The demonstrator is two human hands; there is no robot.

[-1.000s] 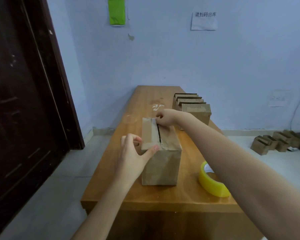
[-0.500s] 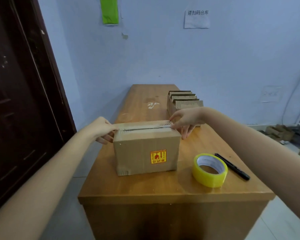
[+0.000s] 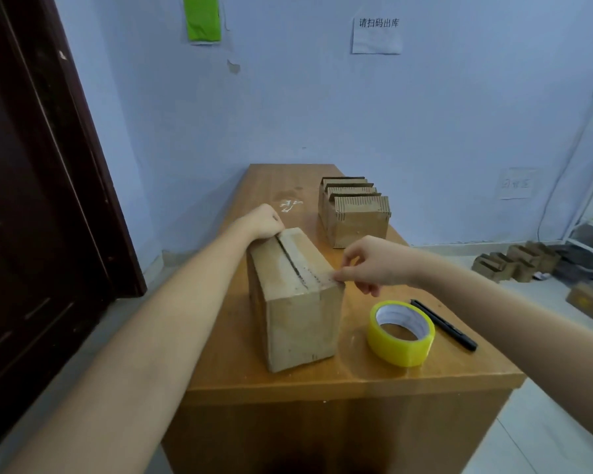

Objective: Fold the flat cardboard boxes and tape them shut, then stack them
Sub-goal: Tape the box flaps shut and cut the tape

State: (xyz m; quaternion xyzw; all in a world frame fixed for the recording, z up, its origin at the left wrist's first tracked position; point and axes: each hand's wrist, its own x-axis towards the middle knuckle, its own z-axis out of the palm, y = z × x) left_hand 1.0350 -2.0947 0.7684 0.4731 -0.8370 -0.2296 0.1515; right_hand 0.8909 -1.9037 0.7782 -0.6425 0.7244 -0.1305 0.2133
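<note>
I see the cardboard box (image 3: pixel 297 295) standing on the counter (image 3: pixel 356 378), its top seam facing up. My left hand (image 3: pixel 266 222) curls over the far end to steady it. My right hand (image 3: pixel 374 263) pinches the near top corner, probably to press the tape down. The tape roll (image 3: pixel 401 333) waits just beside the box.

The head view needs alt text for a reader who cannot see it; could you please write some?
Two hands work on a cardboard box on a wooden table: the left hand holds its far end, the right hand pinches tape at its near corner. A yellow tape roll and black pen lie alongside.
</note>
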